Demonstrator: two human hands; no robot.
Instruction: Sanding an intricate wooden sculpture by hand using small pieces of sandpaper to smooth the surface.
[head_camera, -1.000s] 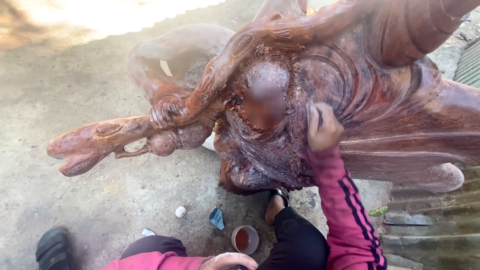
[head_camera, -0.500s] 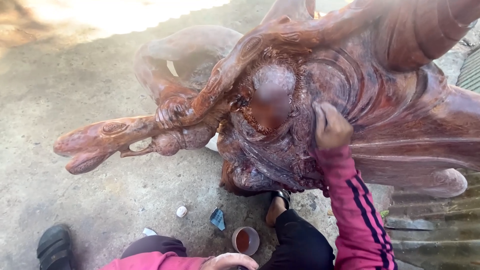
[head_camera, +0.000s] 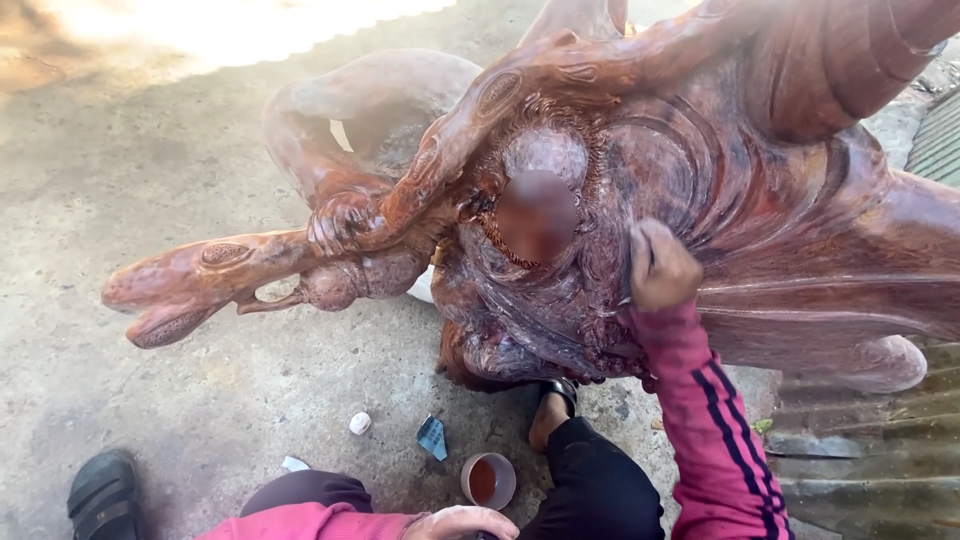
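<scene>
Right hand (head_camera: 660, 268) slid slightly lower on my carving (head_camera: 720, 180), grip closed on a small dark tool; left hand (head_camera: 460, 522) unmoved, grip unclear.

Glossy reddish wooden carving (head_camera: 700, 160) on rough matt concrete floor (head_camera: 150, 180).

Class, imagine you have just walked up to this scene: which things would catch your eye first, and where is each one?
The huge reddish-brown carved wooden sculpture fills the upper and right frame, one long carved limb reaching left above the concrete ground. The right hand, in a pink sleeve, is closed in a fist against the carving's centre. Near the bottom edge, a small cup of reddish-brown liquid stands just above the left hand.
</scene>
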